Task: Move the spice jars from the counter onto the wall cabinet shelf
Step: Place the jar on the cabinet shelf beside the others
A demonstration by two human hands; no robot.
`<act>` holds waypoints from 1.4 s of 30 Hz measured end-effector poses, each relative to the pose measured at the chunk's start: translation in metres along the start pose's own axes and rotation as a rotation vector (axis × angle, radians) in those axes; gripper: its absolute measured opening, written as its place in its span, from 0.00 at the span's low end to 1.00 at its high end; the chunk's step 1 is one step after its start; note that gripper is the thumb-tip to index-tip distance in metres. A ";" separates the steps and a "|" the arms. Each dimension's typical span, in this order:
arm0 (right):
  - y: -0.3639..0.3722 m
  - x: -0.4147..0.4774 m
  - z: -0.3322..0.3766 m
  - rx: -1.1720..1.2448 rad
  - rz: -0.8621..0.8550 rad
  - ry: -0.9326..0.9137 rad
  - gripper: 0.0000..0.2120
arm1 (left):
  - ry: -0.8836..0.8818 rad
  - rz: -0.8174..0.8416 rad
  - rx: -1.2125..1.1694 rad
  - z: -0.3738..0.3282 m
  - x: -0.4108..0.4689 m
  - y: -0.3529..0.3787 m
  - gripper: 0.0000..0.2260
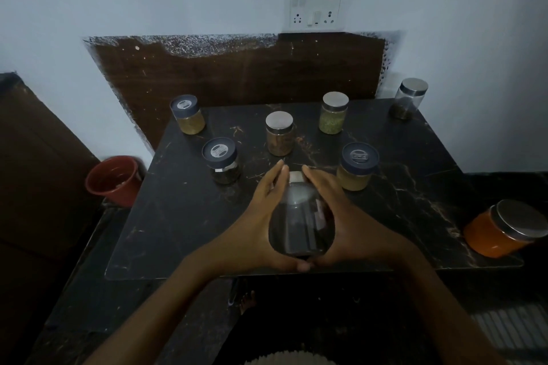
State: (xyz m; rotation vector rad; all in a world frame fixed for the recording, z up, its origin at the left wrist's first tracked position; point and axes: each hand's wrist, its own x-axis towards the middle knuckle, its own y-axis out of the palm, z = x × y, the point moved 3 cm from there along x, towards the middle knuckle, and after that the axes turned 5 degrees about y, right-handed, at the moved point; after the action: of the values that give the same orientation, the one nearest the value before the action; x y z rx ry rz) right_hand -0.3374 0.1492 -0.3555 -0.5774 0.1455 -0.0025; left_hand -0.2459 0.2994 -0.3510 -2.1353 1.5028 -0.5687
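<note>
- The counter (400, 187), a dark marbled slab, fills the middle of the view and carries every jar; no wall cabinet shelf shows, so the destination is presumably above the frame.
- The left hand (255, 222) and right hand (347, 225) cup one jar between them, palms pressed to its sides and thumbs meeting beneath its near end, likely because its body is too wide for a single hand.
- The clear jar (301, 225) they clasp looks nearly empty and tips away from the person, lid pointing at the wall; whether it is clear of the counter I cannot tell.
- The orange jar (489, 234) sits at the counter's right edge, well apart from the others.
- Smaller jars stand upright behind the hands: two blue-lidded yellow jars (357, 167), one at the left rear and one just beside the right hand, a blue-lidded dark jar (221, 160), a brown jar (279, 135), a green jar (333, 114), and a steel-lidded jar (407, 99) in the far right corner, all awaiting their turn.
</note>
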 end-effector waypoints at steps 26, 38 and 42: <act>-0.013 -0.003 -0.001 0.051 0.036 0.063 0.62 | -0.043 0.017 -0.022 0.001 0.004 -0.008 0.60; -0.016 0.000 -0.006 0.146 0.089 0.103 0.61 | -0.103 0.057 -0.089 0.007 0.002 -0.008 0.60; -0.018 0.003 -0.004 0.117 0.062 0.081 0.61 | -0.103 0.027 -0.052 0.007 0.006 -0.013 0.57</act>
State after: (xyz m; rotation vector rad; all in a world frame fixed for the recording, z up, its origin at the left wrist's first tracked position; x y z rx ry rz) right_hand -0.3340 0.1320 -0.3495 -0.4561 0.2406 0.0256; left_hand -0.2301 0.2988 -0.3485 -2.1453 1.5028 -0.4087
